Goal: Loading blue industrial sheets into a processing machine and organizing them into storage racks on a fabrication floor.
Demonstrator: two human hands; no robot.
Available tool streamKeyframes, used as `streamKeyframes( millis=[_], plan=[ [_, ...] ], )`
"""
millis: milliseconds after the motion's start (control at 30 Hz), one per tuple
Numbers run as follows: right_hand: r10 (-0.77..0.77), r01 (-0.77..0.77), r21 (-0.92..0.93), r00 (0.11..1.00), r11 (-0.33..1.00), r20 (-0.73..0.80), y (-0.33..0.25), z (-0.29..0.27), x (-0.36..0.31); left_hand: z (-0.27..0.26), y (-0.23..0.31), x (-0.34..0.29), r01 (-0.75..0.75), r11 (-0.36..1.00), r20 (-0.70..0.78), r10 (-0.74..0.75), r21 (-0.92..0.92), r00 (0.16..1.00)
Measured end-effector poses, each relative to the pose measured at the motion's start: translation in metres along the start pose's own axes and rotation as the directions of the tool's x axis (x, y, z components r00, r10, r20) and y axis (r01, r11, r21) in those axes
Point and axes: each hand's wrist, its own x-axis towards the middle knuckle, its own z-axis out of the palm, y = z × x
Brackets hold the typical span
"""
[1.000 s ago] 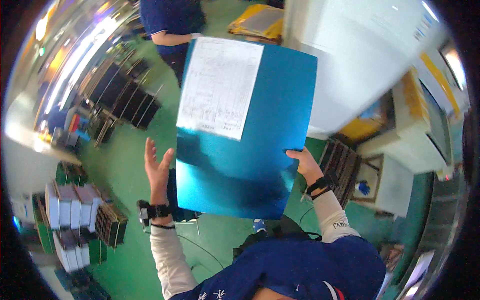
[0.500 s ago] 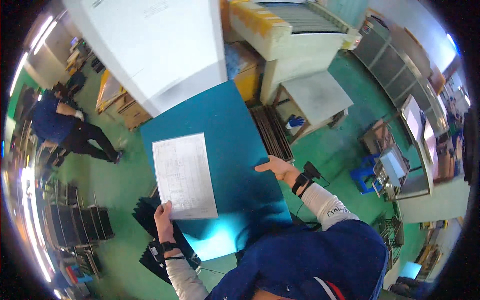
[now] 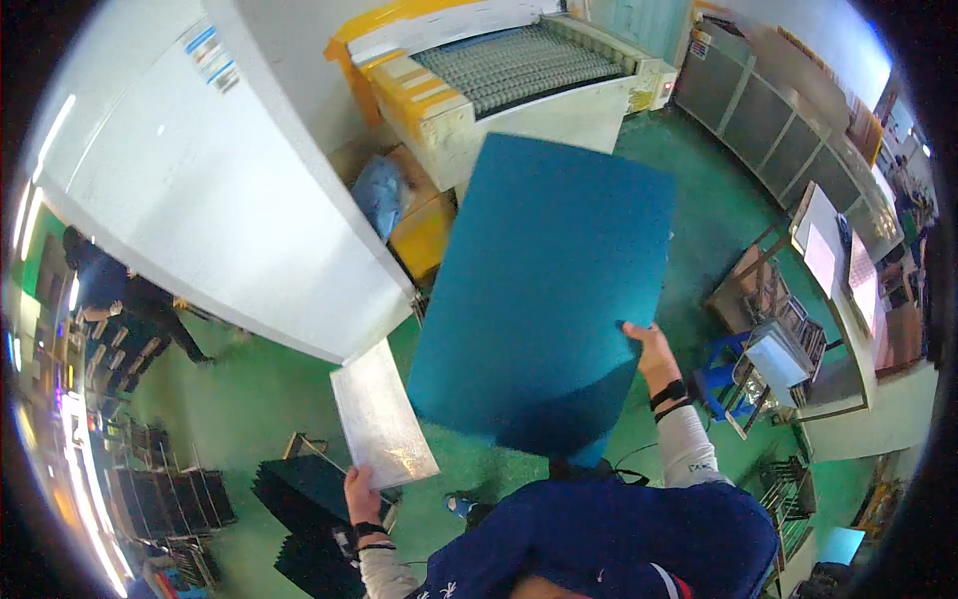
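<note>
A large flat dark-teal panel [image 3: 539,290] is held up in front of me, tilted. My right hand [image 3: 654,359] grips its right edge, the thumb lying over its face. In my left hand [image 3: 361,496] is a pale sheet of paper [image 3: 384,419], pinched at its lower left edge. The sheet hangs left of the panel, its face bright with glare. Most of the right hand's fingers are hidden behind the panel.
Ahead stands a roller conveyor machine [image 3: 529,65] with yellow tape. A tall white panel-like body [image 3: 239,200] fills the upper left, beside a cardboard box [image 3: 424,235]. Black sheets [image 3: 304,499] stand low at left. A blue stool [image 3: 714,389] is at right. Another person [image 3: 105,290] stands far left.
The paper was lying against the panel's face; now my left hand holds it apart, to the left. The panel has moved right and turned. My view has swung round to the right.
</note>
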Motion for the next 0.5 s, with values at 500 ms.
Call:
streamKeyframes(
  millis=[500],
  plan=[
    [-0.227, 0.209, 0.432, 0.974, 0.878, -0.011, -0.175, -0.022, 0.178, 0.075, -0.133, 0.038, 0.059, 0.968, -0.241, 0.002, 0.244, 0.971]
  ],
)
